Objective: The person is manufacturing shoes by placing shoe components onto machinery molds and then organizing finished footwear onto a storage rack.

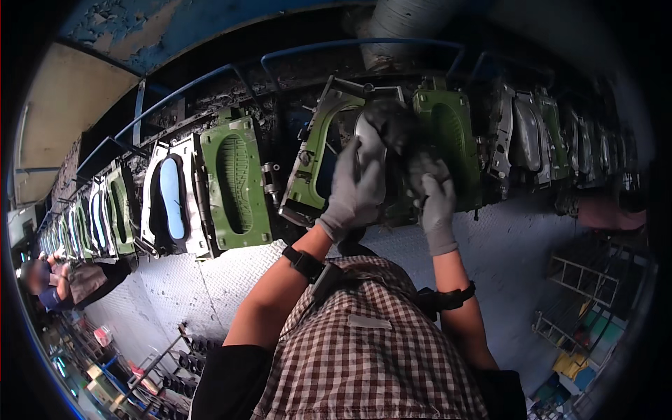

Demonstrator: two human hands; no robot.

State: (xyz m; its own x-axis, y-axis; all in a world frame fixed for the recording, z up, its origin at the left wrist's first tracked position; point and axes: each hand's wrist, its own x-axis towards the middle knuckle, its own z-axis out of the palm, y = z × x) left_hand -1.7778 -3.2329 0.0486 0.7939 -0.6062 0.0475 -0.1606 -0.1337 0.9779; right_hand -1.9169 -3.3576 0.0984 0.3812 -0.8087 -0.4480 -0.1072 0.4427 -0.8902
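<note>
In a grey glove, my left hand [351, 183] lies along a silver foot-shaped last [376, 166], fingers pressed to its side. A dark, soft-looking piece [393, 124] covers the last's far end; blur hides its exact kind. My right hand [437, 199], also gloved, is closed at the right of the last, its curled fingers on dark material smeared by motion. Around my hands stands an opened mould: a green and metal frame [313, 150] on the left and a green sole-patterned half [449, 129] on the right.
More moulds line the bench, including a green sole mould [236, 183] and one holding a blue insole shape [170, 196]. A blue rail [357, 42] runs behind. Another person [66, 283] works at far left. Racks [584, 280] stand at right on the metal-plate floor [175, 294].
</note>
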